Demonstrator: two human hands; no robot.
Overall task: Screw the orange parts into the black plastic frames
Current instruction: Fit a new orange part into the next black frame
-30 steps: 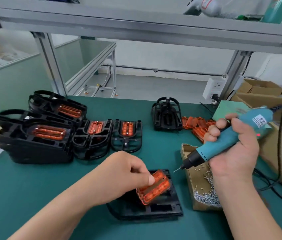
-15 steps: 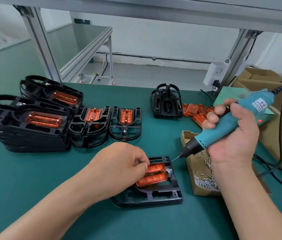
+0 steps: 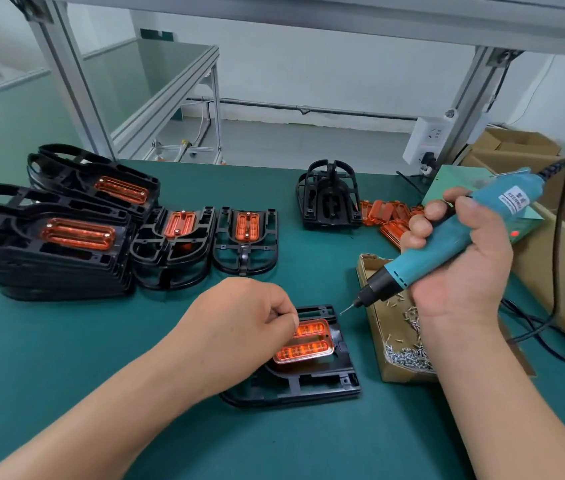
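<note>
An orange part [image 3: 305,342] lies flat in the recess of a black plastic frame [image 3: 309,379] on the green mat in front of me. My left hand [image 3: 239,327] rests on the part's left end, fingers pinched on its upper edge. My right hand [image 3: 461,258] grips a teal electric screwdriver [image 3: 447,244], tilted down to the left, its bit tip hanging just above the frame's top right corner. Whether a screw sits on the bit I cannot tell.
A cardboard tray of loose screws [image 3: 402,355] stands right of the frame. Stacks of black frames fitted with orange parts [image 3: 66,237] fill the left. An empty black frame [image 3: 329,199] and a pile of orange parts [image 3: 388,216] lie at the back. The screwdriver cord [image 3: 551,306] loops at the right.
My left hand has laid the tilted orange part down flat into the frame. The screwdriver has stayed near the frame's right corner, and my view has dipped lower.
</note>
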